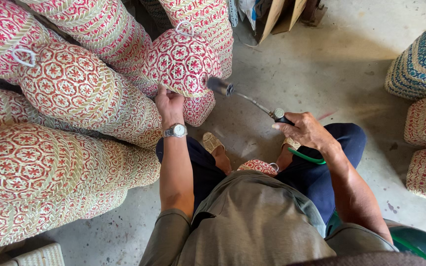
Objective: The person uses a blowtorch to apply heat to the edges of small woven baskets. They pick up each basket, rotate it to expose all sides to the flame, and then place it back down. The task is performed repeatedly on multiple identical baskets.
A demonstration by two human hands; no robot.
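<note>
Left hand (169, 104) grips one red woven lid (182, 61); right hand (302, 129) closed around one torch (252, 102) with green hose (305, 157)

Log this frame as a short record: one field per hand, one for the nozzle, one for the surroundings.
left hand: left hand grips the lower rim of a red-patterned woven basket, wristwatch on the wrist
right hand: right hand holds a torch wand with a green hose
nozzle: points at the basket's side, close to it; contact unclear
surroundings: stacks of similar baskets at the person's left, blue-striped basket at the right, concrete floor
</note>
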